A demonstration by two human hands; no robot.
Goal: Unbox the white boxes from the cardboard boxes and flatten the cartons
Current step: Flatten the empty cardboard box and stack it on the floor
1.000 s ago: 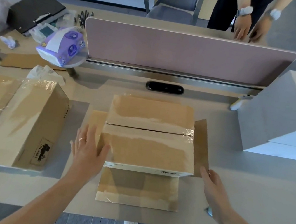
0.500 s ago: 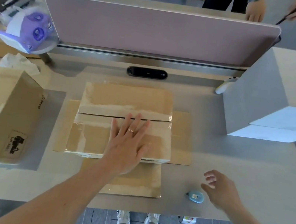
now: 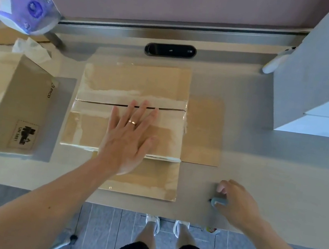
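Carton under work: taped brown cardboard carton (image 3: 136,81), centre of the grey table (image 3: 280,175), square before the person; two of its flaps lie splayed flat on the table, at its right and near sides
Seam: taped centre seam (image 3: 172,110) on the upper face, partly parted, long axis running left to right across the person
Left hand: left hand (image 3: 128,138) pressed palm-down on the near half of the upper face, fingers straight and spread, holding nothing; fingertips reach the seam at about its middle
Right hand: right hand (image 3: 237,204) low over the table, fingers curled round a small blue-grey rounded tool (image 3: 219,202), thumb at its near side (whether the tool has left the table cannot be told)
Tool position: off the carton, near its right near corner, apart from the flaps
Governing relation: the seam lies beyond and to the left of the right hand; the right hand is the nearer to the seam's right end, and the left hand steadies the carton
Step in hand, as judged: taking up a cutter to slit the tape so the carton can be flattened
Risk, as judged: a stroke along the seam from the right would meet the left fingertips
Other task items: large white box (image 3: 308,78) at far right; second brown cardboard carton (image 3: 22,106) at left, well apart from both hands
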